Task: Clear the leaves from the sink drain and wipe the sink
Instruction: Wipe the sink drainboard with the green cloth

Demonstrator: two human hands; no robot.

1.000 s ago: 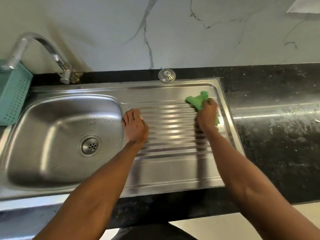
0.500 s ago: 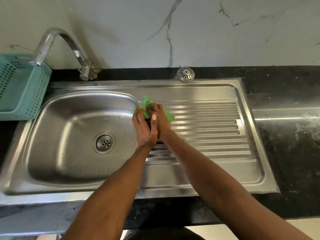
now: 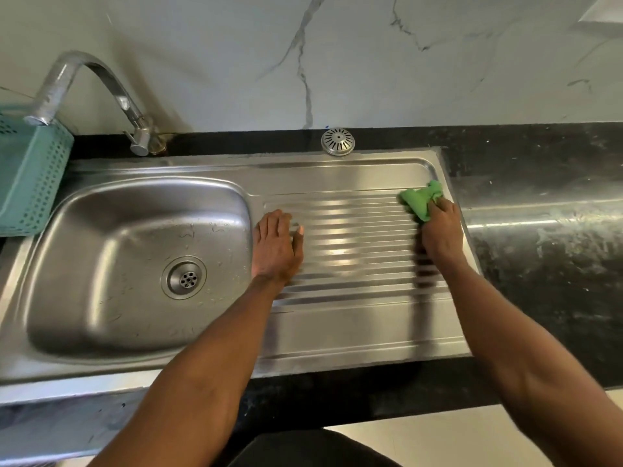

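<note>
Veined marble wall (image 3: 371,55), black countertop (image 3: 539,281)

Brushed stainless-steel sink (image 3: 101,358) with ribbed drainboard (image 3: 354,251); soft green cloth (image 3: 419,198); perforated teal plastic basket (image 3: 30,183); glossy speckled black stone counter (image 3: 546,264).

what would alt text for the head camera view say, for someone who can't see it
Seen from above, the right hand presses a green cloth onto the far right of a steel sink's ribbed drainboard, while the left hand rests flat beside the basin. The drain looks clear of leaves.
</note>
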